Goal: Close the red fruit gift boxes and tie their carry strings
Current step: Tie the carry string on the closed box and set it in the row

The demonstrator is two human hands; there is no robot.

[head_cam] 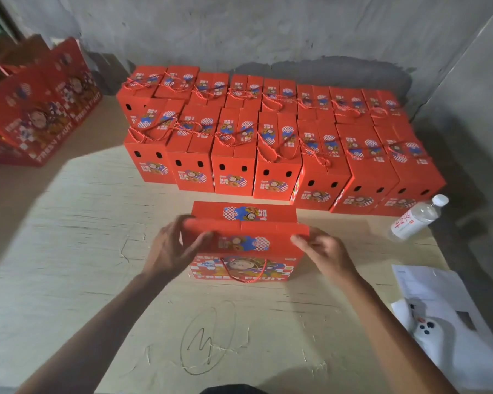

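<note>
A red fruit gift box (244, 245) stands on the pale table (69, 251) right in front of me, its near top flap folded down and its far flap (244, 213) still raised behind it. My left hand (172, 248) grips the left end of the near flap, thumb on top. My right hand (322, 253) pinches the flap's right end. A red carry string (244, 273) hangs in a loop down the printed front face.
Several closed red boxes (276, 143) with tied strings stand in rows behind. More flat red boxes (37, 109) lean at the far left. A plastic water bottle (417, 218) lies at the right, with papers (436, 294) and a white device (427, 328) near the right edge.
</note>
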